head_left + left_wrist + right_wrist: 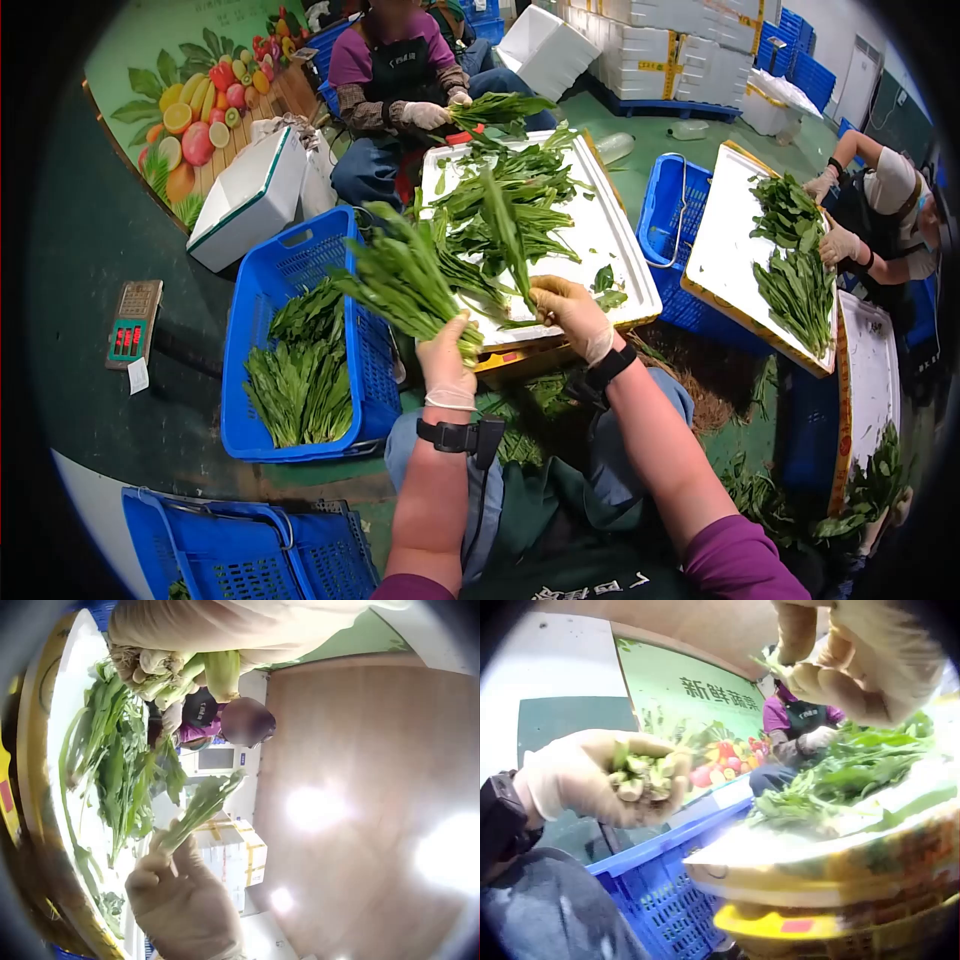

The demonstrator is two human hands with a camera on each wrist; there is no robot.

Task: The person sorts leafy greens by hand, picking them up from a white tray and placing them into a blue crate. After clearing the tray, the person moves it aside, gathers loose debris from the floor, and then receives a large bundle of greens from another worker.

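In the head view my gloved left hand point(447, 362) grips a thick bunch of leafy greens point(400, 280) by its stems, the leaves fanning up and away. The pale stem ends point(641, 778) poke out of that fist in the right wrist view. My gloved right hand point(575, 315) pinches a single leafy stalk point(508, 235) near its base, leaf pointing up. Both hands are over the near edge of a white foam board point(610, 235), where a loose heap of greens point(500, 190) lies. The left wrist view shows the pinched stalk point(202, 812) between thumb and fingers.
A blue crate point(370, 370) holding stacked greens stands at left, beside a digital scale point(133, 325). Across the board a seated person point(400, 60) holds greens; another person point(885, 210) works at a second foam board point(720, 240) on the right. Blue crates point(240, 550) sit at lower left.
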